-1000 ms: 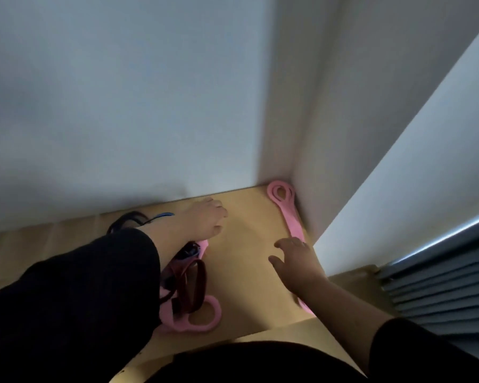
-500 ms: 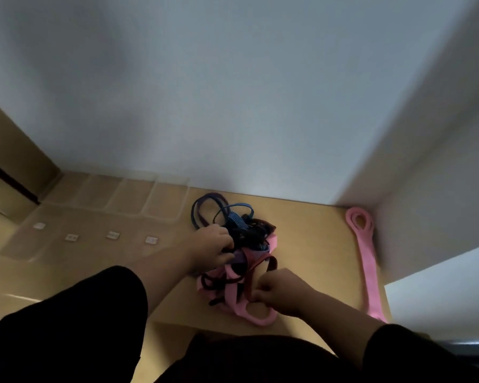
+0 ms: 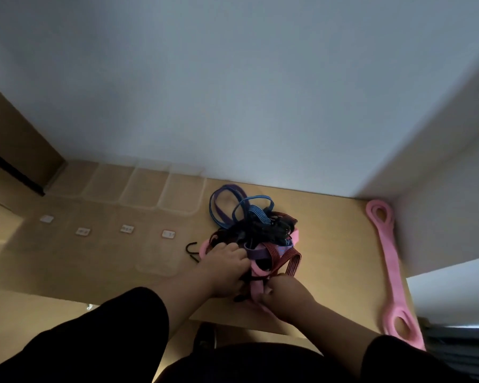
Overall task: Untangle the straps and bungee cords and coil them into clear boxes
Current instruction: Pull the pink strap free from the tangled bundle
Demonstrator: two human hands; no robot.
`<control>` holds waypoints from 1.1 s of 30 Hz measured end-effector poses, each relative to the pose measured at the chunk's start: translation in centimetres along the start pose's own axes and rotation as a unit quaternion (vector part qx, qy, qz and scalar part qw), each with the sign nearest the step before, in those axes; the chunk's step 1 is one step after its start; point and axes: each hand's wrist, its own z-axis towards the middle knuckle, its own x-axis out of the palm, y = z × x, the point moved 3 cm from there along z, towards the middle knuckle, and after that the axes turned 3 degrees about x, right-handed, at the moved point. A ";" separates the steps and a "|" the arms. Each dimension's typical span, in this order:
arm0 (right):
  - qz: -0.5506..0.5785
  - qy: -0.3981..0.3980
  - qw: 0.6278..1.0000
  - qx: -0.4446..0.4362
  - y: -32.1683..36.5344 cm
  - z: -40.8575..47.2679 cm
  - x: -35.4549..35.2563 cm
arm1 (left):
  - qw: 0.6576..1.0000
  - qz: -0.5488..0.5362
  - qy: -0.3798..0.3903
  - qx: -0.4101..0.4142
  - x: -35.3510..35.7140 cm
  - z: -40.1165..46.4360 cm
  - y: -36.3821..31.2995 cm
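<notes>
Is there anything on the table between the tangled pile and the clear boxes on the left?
Almost nothing: between the tangle and the clear boxes only a loose black hook lies on the table, left of the left hand.

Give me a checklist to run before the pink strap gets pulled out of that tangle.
1. Left hand on the tangle to steady it: ok.
2. Right hand has a grip on the pink strap: ok.
3. Pink strap free of the red-striped cord and purple strap: not ok, they cross it.
4. Clear boxes within view at the wall: ok.
5. Boxes free to receive a coil: cannot tell.
6. Loose black hook clear of the pull: ok.
</notes>
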 end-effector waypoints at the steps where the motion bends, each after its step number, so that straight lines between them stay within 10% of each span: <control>1: 0.004 -0.009 1.000 0.015 0.0 0.0 0.2 | 1.000 -0.006 0.002 0.001 0.2 0.0 0.1; 7: 0.011 0.012 0.996 0.091 0.9 0.3 0.5 | 1.000 -0.022 -0.013 0.009 0.7 0.2 0.9; 20: 0.445 -0.091 0.891 0.015 2.9 -2.3 -6.8 | 0.974 -0.086 -0.207 0.019 -4.3 1.0 0.8; 33: 0.556 -0.168 0.810 -0.080 5.1 -2.6 -14.2 | 0.978 -0.116 -0.171 0.003 -5.4 2.9 1.1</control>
